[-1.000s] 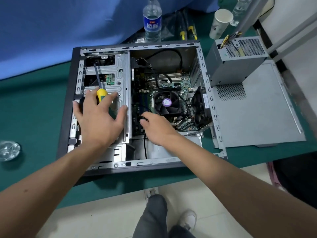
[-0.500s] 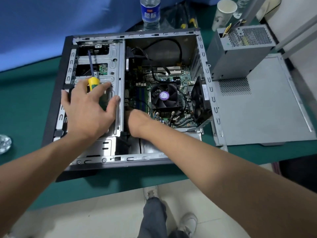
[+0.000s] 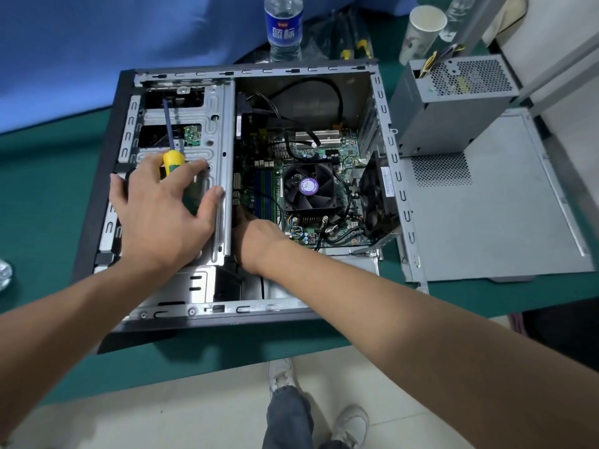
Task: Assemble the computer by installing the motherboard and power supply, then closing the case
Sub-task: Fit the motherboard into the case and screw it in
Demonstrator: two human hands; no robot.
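The open computer case (image 3: pixel 402 196) lies on its side on the green table. Inside it sits the motherboard (image 3: pixel 327 150) with its black CPU fan (image 3: pixel 308 187). My left hand (image 3: pixel 158 212) rests spread on the metal drive cage (image 3: pixel 217 124), over a yellow-green screwdriver (image 3: pixel 171 157) lying there. My right hand (image 3: pixel 251 231) reaches down beside the cage at the motherboard's near-left edge; its fingers are hidden. The grey power supply (image 3: pixel 453 102) stands outside the case at the right, on the loose side panel (image 3: pixel 486 222).
A water bottle (image 3: pixel 284 27) and a paper cup (image 3: pixel 421 30) stand behind the case. Yellow-handled tools (image 3: pixel 353 48) lie at the back. A clear round object (image 3: pixel 5 273) sits at the table's left edge. The table's front edge is close to my legs.
My right hand has moved left and deeper, from near the CPU fan to the gap beside the drive cage. My left hand stays on the cage.
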